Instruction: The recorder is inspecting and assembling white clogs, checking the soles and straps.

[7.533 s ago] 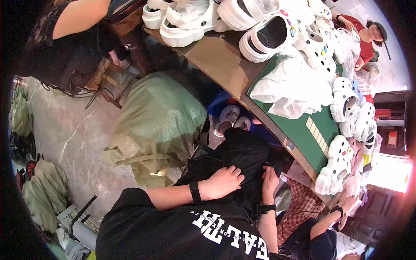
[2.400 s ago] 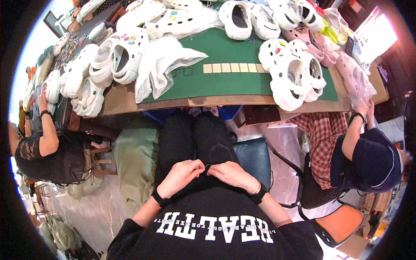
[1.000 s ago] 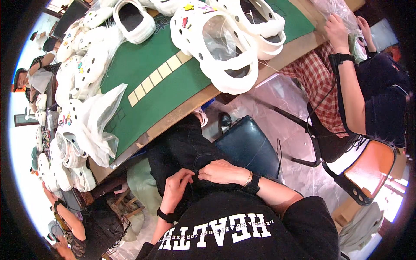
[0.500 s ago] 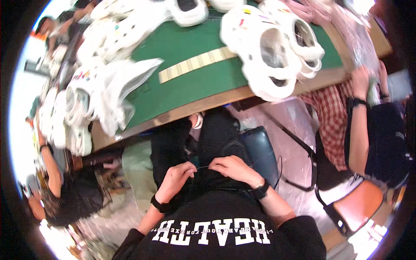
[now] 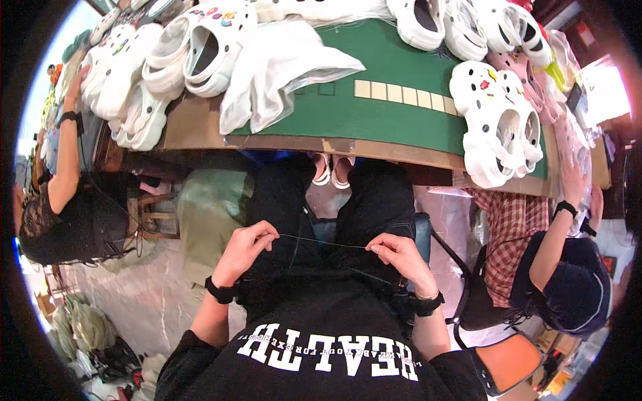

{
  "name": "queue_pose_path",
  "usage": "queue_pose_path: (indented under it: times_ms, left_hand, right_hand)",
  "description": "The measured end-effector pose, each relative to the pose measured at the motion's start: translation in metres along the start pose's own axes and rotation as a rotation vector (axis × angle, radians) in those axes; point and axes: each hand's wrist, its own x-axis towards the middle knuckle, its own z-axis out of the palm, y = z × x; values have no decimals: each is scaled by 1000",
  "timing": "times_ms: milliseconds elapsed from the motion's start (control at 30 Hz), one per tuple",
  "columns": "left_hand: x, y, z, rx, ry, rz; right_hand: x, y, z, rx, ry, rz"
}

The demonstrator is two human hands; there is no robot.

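Observation:
A thin, thread-like strand (image 5: pixel 321 241) runs nearly straight across my lap. One end is pinched in the fingertips of my left hand (image 5: pixel 245 251), the other in those of my right hand (image 5: pixel 402 259). Both hands are closed and apart, over my dark trousers. What the strand is made of cannot be told. Beyond them, the green-topped table (image 5: pixel 314 120) carries white clogs with colourful charms: a pair (image 5: pixel 476 100) at the right and another clog (image 5: pixel 212 53) at the left. A crumpled white plastic bag (image 5: pixel 281 70) lies beside the left one.
A strip of cream-coloured squares (image 5: pixel 401 94) lies on the green top. More white clogs (image 5: pixel 130 67) crowd the far left, with pink clogs (image 5: pixel 525 77) at the right. People sit on both sides, one in a checked garment (image 5: pixel 505 234). An orange-seated chair (image 5: pixel 511 361) stands lower right.
My hands have moved farther apart, and a longer stretch of the strand shows between them. My view has turned, so the table's things sit farther right and higher.

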Motion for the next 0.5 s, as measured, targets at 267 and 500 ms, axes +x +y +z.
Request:
queue_pose_path:
  times_ms: [267,500]
  left_hand:
    - [-13,-8,-12,-122,77,55]
    - [-22,-32,-23,-144,184,58]
  right_hand:
    - [-7,-13,22,-119,-43,21]
    - [-24,-15,3,-178,123,71]
